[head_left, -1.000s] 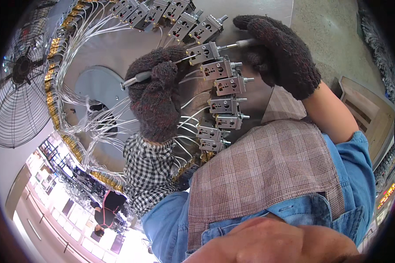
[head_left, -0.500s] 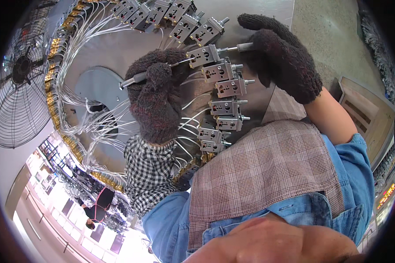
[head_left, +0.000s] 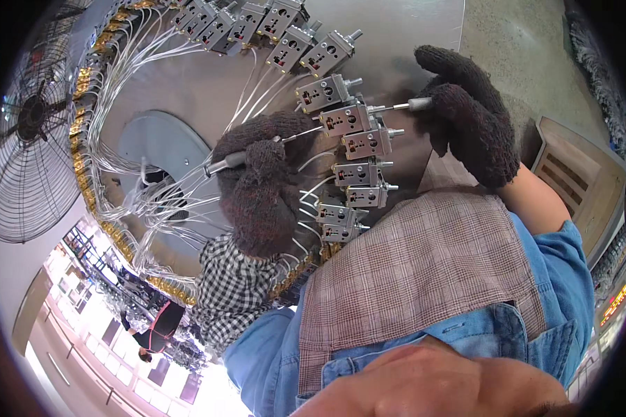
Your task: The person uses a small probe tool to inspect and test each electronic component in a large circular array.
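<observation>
My left hand (head_left: 261, 198), in a dark knitted glove, is closed around a thin screwdriver (head_left: 228, 163) with a grey handle. Its slender shaft reaches the left side of a small metal switch box (head_left: 346, 121) with a threaded stem. Opposite, my gloved right hand (head_left: 476, 125) grips a second grey-handled driver (head_left: 419, 104). That driver's shaft lines up with the stem on the box's right; whether it touches cannot be told. Similar boxes stand in a curved row, one box (head_left: 320, 94) just above and another box (head_left: 367, 143) just below. The left fingertips are partly hidden.
Bundles of white wires (head_left: 108, 115) run from brass-coloured fittings (head_left: 82, 142) along the round metal table's rim (head_left: 368, 28). A grey disc (head_left: 142, 135) lies mid-table. To the left is a wire-caged fan (head_left: 31, 167); at right stands a wooden crate (head_left: 577, 170). Another person (head_left: 161, 326) is far off.
Both hands have moved with their drivers from the upper box to the one below it. My right hand has shifted right and slightly down, the left slightly right and down.
</observation>
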A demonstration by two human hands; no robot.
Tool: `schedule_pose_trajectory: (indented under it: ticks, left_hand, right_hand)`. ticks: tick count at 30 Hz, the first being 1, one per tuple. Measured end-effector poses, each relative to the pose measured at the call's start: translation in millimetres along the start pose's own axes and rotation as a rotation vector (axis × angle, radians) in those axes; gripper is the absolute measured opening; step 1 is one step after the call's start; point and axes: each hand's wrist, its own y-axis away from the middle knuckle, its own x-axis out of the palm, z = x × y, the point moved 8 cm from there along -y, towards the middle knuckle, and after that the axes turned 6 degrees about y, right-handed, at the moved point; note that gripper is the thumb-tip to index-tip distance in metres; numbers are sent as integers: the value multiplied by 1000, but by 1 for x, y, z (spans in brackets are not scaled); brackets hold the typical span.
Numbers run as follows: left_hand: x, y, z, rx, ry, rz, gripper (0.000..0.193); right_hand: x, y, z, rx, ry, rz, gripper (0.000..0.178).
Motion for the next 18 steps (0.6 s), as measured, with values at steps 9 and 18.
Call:
schedule_pose_trajectory:
  ticks: [9,18]
  left_hand:
    - [0,-2,6,-81,17,-8,29]
    - [1,-6,6,-27,10,-20,24]
  right_hand:
    - [9,3,8,-146,39,88,39]
    - [12,3,16,-262,-25,114,38]
